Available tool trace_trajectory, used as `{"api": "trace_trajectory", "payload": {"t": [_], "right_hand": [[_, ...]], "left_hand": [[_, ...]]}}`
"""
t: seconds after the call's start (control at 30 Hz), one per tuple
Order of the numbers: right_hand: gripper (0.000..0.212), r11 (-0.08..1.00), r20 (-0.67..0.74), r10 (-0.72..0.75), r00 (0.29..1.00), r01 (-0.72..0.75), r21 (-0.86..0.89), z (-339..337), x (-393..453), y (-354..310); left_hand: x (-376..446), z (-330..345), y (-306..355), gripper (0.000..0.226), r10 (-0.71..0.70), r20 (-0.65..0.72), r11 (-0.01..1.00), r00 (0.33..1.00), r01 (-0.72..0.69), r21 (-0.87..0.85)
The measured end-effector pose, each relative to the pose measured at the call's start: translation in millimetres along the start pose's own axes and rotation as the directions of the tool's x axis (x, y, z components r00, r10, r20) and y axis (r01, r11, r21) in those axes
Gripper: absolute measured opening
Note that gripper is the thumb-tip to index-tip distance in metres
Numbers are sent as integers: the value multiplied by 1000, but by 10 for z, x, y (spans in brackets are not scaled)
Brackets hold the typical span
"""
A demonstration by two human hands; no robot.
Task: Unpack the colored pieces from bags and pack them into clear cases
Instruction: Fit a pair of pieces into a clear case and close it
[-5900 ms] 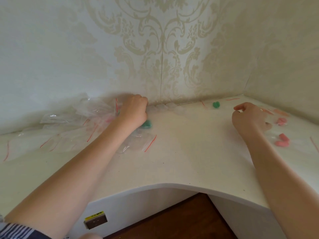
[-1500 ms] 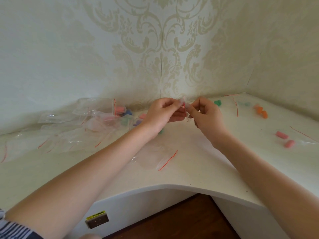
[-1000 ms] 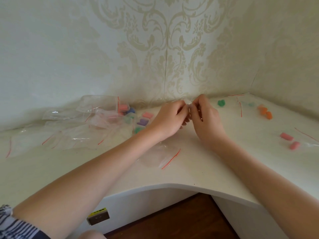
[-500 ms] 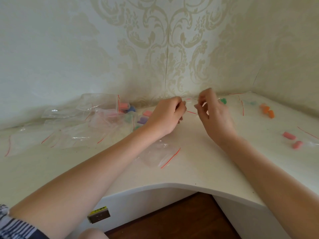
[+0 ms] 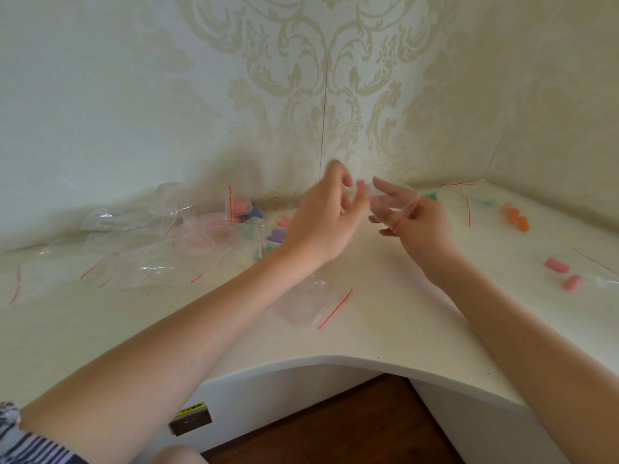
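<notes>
The right hand [image 5: 417,219] holds a small clear zip bag [image 5: 395,205] with a red seal line, the film draped over its half-extended fingers and seemingly pinned under the thumb; the exact pinch is blurred. At 9 o'clock from it, almost touching, the left hand [image 5: 326,216] is raised off the surface with fingers curled, and a pink piece [image 5: 361,184] shows at its fingertips. Motion blur makes it unclear whether the fingers actually grip that piece.

Both forearms reach in from the lower corners and converge over a white corner desk [image 5: 385,329] with a curved front edge, set against pale damask wallpaper [image 5: 301,78]. Dark wood floor [image 5: 335,430] shows below the desk.

At 6 o'clock from the hands an empty zip bag [image 5: 311,306] lies flat. At 9 o'clock a heap of clear bags [image 5: 140,249] spreads along the wall, with pink, blue, purple and green pieces [image 5: 264,222] at its right edge. At 3 o'clock sit two orange pieces [image 5: 517,220]; toward 4 o'clock, two pink pieces [image 5: 564,274] lie beside another clear bag [image 5: 606,279]. A green piece [image 5: 431,196] rests just behind the right hand. A striped sleeve [image 5: 20,440] shows at the lower left.
</notes>
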State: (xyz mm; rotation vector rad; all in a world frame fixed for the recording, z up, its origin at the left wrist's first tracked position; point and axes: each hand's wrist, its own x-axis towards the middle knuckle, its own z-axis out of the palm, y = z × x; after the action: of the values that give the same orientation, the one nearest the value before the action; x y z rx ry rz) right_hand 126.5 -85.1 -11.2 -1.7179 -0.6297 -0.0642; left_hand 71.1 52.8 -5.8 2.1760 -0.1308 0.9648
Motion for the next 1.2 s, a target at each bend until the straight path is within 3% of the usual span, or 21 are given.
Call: {"api": "trace_trajectory", "payload": {"t": [0.07, 0.13, 0.2, 0.33, 0.5, 0.63, 0.77, 0.9, 1.0, 1.1, 1.2], "right_hand": [[37, 998, 36, 13, 999, -15, 57, -14, -1, -19], [44, 997, 68, 17, 998, -22, 72, -19, -8, -24], [42, 997, 110, 4, 994, -12, 78, -25, -21, -37], [30, 1000, 171, 5, 985, -5, 3, -1, -42, -44], [28, 999, 190, 5, 982, 4, -50, 34, -41, -25], [16, 998, 167, 61, 984, -58, -23, 12, -15, -9], [24, 986, 141, 153, 978, -161, 47, -8, -16, -14], [18, 982, 92, 185, 978, -188, 28, -12, -19, -4], [20, 972, 71, 210, 975, -216, 94, -48, 2, -12], [20, 950, 49, 235, 971, -240, 197, -84, 21, -12], [21, 933, 57, 245, 968, -251, 258, -82, 24, -17]], "left_hand": [[85, -52, -59, 19, -251, -43, 967, 967, 248, -66], [138, -82, -100, 21, -472, 100, 838, 876, 481, -256], [160, -103, -124, 19, -533, 268, 661, 803, 593, -460], [141, -93, -173, 7, -494, 334, 585, 803, 591, -555], [117, -65, -133, 9, -461, 376, 654, 804, 594, -468], [95, -34, -77, 6, -403, 384, 710, 831, 549, -442], [130, -29, -126, 13, -446, 247, 790, 860, 508, -343], [171, -121, -176, 15, -439, 155, 841, 885, 465, -276], [284, -300, -309, 21, -455, -14, 874, 891, 443, -198], [361, -560, -468, 10, -301, -283, 941, 911, 332, 67], [383, -749, -506, 14, -154, -427, 913, 891, 294, 284]]}}
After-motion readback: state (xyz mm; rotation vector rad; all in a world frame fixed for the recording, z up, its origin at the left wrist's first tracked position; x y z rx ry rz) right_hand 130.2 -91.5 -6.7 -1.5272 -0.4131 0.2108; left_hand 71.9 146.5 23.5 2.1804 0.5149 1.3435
